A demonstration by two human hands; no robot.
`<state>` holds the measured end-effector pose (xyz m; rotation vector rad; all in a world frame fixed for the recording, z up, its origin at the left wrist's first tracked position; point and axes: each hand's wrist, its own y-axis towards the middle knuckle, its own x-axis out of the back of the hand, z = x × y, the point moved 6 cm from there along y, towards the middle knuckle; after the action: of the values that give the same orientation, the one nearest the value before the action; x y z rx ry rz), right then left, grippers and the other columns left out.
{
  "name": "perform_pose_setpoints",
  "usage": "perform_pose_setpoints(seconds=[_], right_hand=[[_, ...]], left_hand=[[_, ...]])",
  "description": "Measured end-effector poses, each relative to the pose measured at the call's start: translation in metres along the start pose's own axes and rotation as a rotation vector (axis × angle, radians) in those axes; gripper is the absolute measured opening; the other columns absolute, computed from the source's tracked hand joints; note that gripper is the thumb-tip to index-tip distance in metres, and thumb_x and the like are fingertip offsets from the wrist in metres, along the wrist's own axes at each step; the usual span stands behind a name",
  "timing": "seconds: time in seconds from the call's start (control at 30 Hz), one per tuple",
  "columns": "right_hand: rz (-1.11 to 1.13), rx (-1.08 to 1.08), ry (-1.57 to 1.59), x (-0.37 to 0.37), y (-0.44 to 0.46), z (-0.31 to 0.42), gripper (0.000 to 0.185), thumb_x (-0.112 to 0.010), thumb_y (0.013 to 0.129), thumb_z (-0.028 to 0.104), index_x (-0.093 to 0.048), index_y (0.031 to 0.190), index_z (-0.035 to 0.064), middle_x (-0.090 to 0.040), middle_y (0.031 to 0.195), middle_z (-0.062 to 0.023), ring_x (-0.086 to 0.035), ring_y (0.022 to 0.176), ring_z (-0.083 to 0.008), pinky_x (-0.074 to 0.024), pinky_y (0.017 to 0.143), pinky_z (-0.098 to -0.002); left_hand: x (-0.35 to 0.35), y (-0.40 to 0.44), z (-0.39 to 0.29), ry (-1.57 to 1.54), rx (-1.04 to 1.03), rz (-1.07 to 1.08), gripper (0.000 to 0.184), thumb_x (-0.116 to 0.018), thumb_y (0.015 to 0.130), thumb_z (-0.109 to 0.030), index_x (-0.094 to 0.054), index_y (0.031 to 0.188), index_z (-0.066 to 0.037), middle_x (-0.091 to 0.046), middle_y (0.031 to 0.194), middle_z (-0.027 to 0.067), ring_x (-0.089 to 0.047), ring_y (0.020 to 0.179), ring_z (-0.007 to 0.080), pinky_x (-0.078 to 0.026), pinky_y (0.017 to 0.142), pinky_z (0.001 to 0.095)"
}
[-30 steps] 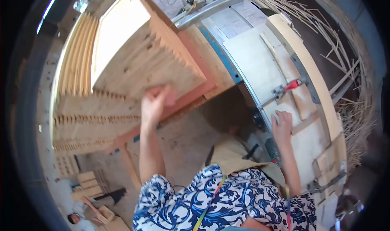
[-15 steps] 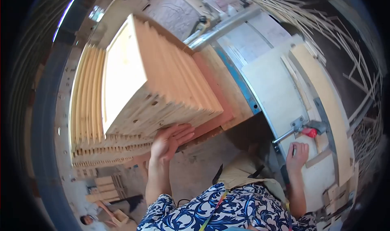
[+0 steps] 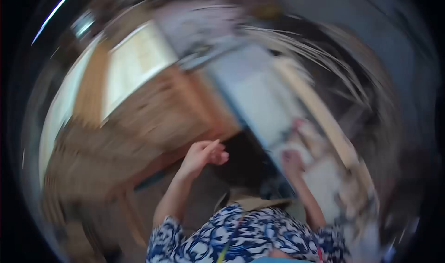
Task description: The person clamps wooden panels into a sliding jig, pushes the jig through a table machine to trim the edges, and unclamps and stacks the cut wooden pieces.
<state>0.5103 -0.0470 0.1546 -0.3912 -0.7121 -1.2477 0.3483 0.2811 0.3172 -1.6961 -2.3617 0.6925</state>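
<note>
My left hand (image 3: 204, 157) is in the air by the near edge of the stack of wooden boards (image 3: 153, 110), with its fingers loosely bent and apart and nothing in them. Whether it still brushes the stack's support, I cannot tell. My right hand (image 3: 292, 163) is over the pale machine table (image 3: 255, 89), beside a blurred red knob (image 3: 301, 123). Motion smears its fingers, so their closure and any contents are unclear.
A long curved wooden piece (image 3: 317, 108) runs along the table's far right side. Beyond it lie thin wood strips (image 3: 324, 59) in a loose heap. A dark gap (image 3: 243, 159) separates the stack's support from the machine table.
The view has swung and blurred, shifting the machine table leftward in the picture. My left hand has come away from the side of the board stack, its fingers now more bent.
</note>
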Motion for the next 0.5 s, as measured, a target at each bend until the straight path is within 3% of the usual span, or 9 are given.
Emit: perform_pose_setpoints(seconds=[0.03,0.07,0.13,0.17,0.23,0.43,0.5], right_hand=[[0.086,-0.04,0.074,0.01,-0.013,0.016,0.027,-0.07,0.098,0.026,-0.074,0.112,0.0033,-0.074,0.1,-0.0195,-0.073,0.093,-0.035,-0.0579,0.086,-0.0458],[0.21,-0.094,0.083,0.023,-0.03,0.037,0.028,-0.07,0.098,0.027,-0.074,0.114,0.0047,-0.075,0.103,-0.0199,-0.074,0.093,-0.0345,-0.0592,0.086,-0.0443],[0.287,0.167,0.207,0.034,-0.073,0.047,0.029,-0.067,0.1,0.028,-0.074,0.114,0.0042,-0.074,0.111,-0.0201,-0.07,0.106,-0.0393,-0.0564,0.094,-0.0474],[0.398,0.104,0.138,0.067,-0.098,0.066,0.03,-0.067,0.1,0.029,-0.072,0.115,0.003,-0.072,0.111,-0.0209,-0.068,0.109,-0.041,-0.0547,0.095,-0.05],[0.209,0.08,0.042,0.091,-0.145,0.032,0.026,-0.068,0.098,0.028,-0.074,0.108,0.005,-0.073,0.103,-0.0209,-0.069,0.105,-0.0413,-0.0556,0.09,-0.0522],[-0.393,-0.293,-0.076,0.176,-0.306,-0.035,0.025,-0.068,0.097,0.029,-0.071,0.1,0.0044,-0.07,0.093,-0.0184,-0.069,0.094,-0.0412,-0.056,0.085,-0.0517],[-0.576,-0.442,-0.084,0.192,-0.366,-0.045,0.026,-0.068,0.096,0.03,-0.07,0.098,0.0042,-0.07,0.093,-0.0186,-0.07,0.093,-0.0412,-0.0562,0.084,-0.0518]], left_hand=[[-0.035,-0.001,0.004,0.075,-0.034,0.086,0.045,-0.061,0.11,-0.035,-0.07,0.115,0.009,-0.078,0.094,0.0166,-0.076,0.084,0.0221,-0.061,0.08,0.0334],[-0.065,0.0,0.009,0.186,-0.1,0.188,0.041,-0.061,0.11,-0.032,-0.072,0.112,0.007,-0.078,0.091,0.0156,-0.076,0.082,0.0217,-0.06,0.079,0.0321],[-0.124,-0.007,0.002,0.343,-0.23,0.306,0.036,-0.059,0.11,-0.027,-0.073,0.11,0.006,-0.078,0.085,0.0158,-0.077,0.082,0.0219,-0.06,0.08,0.0327],[-0.148,-0.007,0.001,0.385,-0.303,0.387,0.034,-0.058,0.11,-0.025,-0.073,0.11,0.007,-0.078,0.084,0.0165,-0.077,0.082,0.0224,-0.06,0.081,0.0335],[-0.195,0.01,-0.001,0.416,-0.402,0.522,0.032,-0.058,0.11,-0.022,-0.07,0.115,0.006,-0.078,0.084,0.0153,-0.077,0.082,0.0225,-0.06,0.081,0.0336],[-0.37,0.02,-0.064,0.688,-0.683,0.764,0.029,-0.059,0.11,-0.022,-0.071,0.112,0.005,-0.075,0.082,0.009,-0.07,0.08,0.0139,-0.054,0.081,0.0289],[-0.434,0.02,-0.061,0.721,-0.744,0.971,0.029,-0.057,0.111,-0.021,-0.07,0.115,0.005,-0.075,0.083,0.0075,-0.07,0.081,0.0134,-0.054,0.081,0.0278]])
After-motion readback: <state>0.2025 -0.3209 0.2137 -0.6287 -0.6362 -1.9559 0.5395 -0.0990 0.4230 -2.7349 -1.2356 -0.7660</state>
